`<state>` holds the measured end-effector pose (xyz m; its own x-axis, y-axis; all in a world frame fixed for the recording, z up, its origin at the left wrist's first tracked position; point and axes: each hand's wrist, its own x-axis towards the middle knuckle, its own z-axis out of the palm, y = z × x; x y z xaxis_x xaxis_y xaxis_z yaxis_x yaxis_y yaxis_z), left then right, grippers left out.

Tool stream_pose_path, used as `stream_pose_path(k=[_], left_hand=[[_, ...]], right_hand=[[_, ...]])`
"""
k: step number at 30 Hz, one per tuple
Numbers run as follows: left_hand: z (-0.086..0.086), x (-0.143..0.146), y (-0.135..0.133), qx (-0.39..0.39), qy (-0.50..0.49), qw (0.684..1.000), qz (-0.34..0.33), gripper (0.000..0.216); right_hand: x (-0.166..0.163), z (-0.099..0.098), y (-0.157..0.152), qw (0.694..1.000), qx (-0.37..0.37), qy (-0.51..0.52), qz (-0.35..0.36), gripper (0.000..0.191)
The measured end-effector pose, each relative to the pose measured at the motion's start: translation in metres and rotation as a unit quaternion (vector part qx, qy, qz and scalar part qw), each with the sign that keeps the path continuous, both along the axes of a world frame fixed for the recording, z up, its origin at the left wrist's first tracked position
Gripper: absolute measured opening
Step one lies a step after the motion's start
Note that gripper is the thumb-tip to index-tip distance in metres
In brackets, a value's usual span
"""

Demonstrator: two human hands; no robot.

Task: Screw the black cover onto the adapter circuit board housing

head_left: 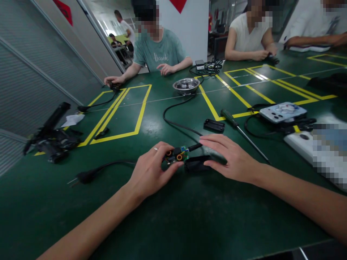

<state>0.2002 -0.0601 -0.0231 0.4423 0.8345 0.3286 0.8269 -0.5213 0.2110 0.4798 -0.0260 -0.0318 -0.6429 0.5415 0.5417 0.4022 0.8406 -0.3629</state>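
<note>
In the head view, my left hand [150, 169] pinches a small circuit board [179, 155] with copper coils and a green end, just above the table. A black cable [194, 146] comes off the board's right end. My right hand [230, 157] is spread beside it, fingers apart. Its index fingertip is at the cable, and its thumb is by a dark open casing [196, 163] lying under the board. Whether those fingertips press on either is hard to see. A power plug [86, 177] lies to the left, its cord running under my left hand.
Beyond my hands are a black shell piece [214, 125], a screwdriver [230, 117] and a steel bowl [186, 86]. Phones [283, 112] and cables lie at right, black parts [56, 141] at left. Co-workers sit across the green table [162, 224]; one person's hand [114, 81] touches a dark object.
</note>
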Motion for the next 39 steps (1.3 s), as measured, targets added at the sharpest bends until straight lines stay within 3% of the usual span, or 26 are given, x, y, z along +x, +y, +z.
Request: stream_pose_path(k=[4, 10, 26, 39], left_hand=[[-0.005, 0.016, -0.006, -0.027, -0.027, 0.996, -0.076, 0.036], [-0.012, 0.016, -0.006, -0.077, -0.032, 0.991, -0.104, 0.060], [-0.006, 0.007, -0.004, -0.101, -0.013, 0.988, -0.119, 0.039], [-0.008, 0.003, -0.003, -0.104, 0.005, 0.986, -0.128, 0.037]], right_hand=[[-0.006, -0.008, 0.001, 0.999, 0.024, -0.015, 0.040, 0.030], [-0.007, -0.012, 0.001, 1.000, 0.007, 0.004, 0.027, 0.027], [0.005, -0.011, 0.001, 0.995, -0.063, -0.076, 0.009, 0.028], [0.004, -0.012, -0.003, 0.992, -0.123, -0.039, 0.007, 0.021]])
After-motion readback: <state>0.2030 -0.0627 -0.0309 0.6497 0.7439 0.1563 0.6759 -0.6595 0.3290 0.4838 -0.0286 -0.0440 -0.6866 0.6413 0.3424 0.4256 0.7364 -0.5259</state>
